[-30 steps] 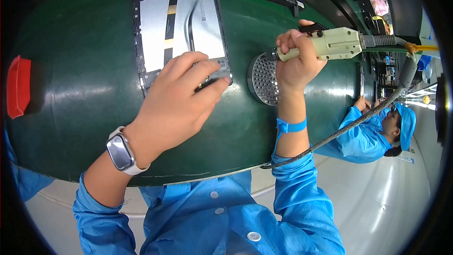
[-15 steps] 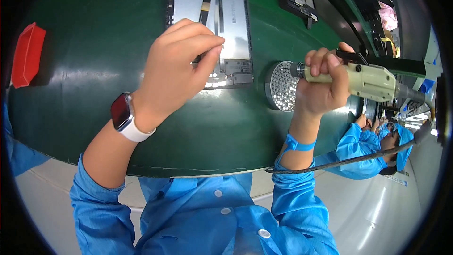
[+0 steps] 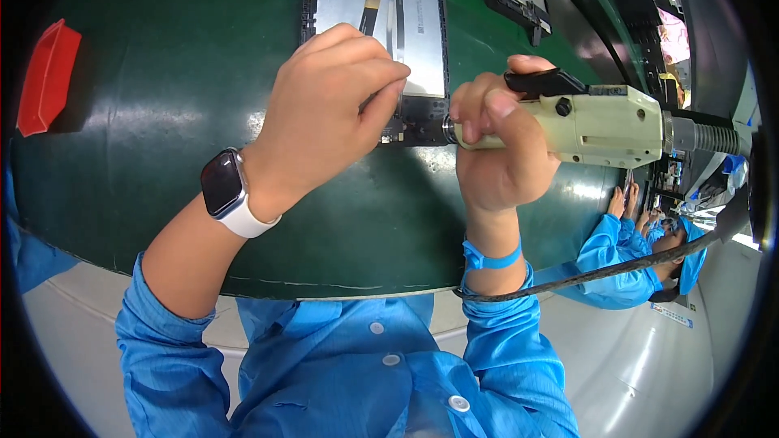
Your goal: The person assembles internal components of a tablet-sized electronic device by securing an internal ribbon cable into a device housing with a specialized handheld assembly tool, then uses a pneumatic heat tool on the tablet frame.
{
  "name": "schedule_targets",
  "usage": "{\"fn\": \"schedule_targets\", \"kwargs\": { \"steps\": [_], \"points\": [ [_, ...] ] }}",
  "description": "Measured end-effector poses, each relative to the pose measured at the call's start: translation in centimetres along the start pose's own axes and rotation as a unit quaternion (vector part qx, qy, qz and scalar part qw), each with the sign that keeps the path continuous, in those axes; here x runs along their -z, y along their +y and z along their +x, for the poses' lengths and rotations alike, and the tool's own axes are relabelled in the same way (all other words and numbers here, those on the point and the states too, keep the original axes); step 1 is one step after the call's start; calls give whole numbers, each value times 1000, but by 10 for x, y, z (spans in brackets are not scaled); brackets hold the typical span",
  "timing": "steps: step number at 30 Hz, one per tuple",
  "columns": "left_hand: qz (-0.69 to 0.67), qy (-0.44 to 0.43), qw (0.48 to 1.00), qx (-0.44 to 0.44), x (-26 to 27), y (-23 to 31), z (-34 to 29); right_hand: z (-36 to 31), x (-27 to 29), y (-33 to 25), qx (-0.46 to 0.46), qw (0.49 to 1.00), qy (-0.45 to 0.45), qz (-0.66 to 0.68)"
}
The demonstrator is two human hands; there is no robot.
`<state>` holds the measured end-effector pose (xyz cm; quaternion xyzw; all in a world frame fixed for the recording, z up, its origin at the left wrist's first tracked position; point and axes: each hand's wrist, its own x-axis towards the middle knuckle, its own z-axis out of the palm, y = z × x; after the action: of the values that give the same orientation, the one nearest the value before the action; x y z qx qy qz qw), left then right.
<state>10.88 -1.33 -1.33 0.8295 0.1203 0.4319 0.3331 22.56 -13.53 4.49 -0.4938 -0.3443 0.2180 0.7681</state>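
Below, shiny green table [image 3: 178, 186] under opened tablet [image 3: 426, 45]; co-worker [image 3: 614, 251] rightward.

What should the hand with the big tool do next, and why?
Perhaps the right hand should gently line up the power tool with the lower right corner of the tablet: the tool's nose is there, and the left hand is close by.

Right grip [image 3: 507, 150] holds cream driver [image 3: 604, 126]; left grip [image 3: 329, 105] over opened tablet [image 3: 426, 45], contact unclear.
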Motion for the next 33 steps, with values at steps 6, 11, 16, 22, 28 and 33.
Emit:
{"fn": "schedule_targets", "kwargs": {
  "steps": [6, 11, 16, 22, 28, 33],
  "points": [
    [5, -8, 1000, 1, -1, 0, 0, 1, 0, 5, -11, 1000, 6, -15],
    [1, -23, 1000, -4, 4, 2, 5, 1, 3, 8, 5, 999, -46, -17],
    [5, -91, 995, -49, 9, 12, 9, -4, 8, 14, 18, 994, -12, -108],
    [52, -183, 976, -103, 5, 29, 0, 2, 22, -4, -26, 999, 17, 42],
    [141, -197, 963, -118, 2, 34, -7, 5, 65, -27, 79, 996, 45, 10],
    [157, -160, 968, -114, -4, 39, -16, 2, 86, -30, 85, 993, 85, -21]
  ]
}}
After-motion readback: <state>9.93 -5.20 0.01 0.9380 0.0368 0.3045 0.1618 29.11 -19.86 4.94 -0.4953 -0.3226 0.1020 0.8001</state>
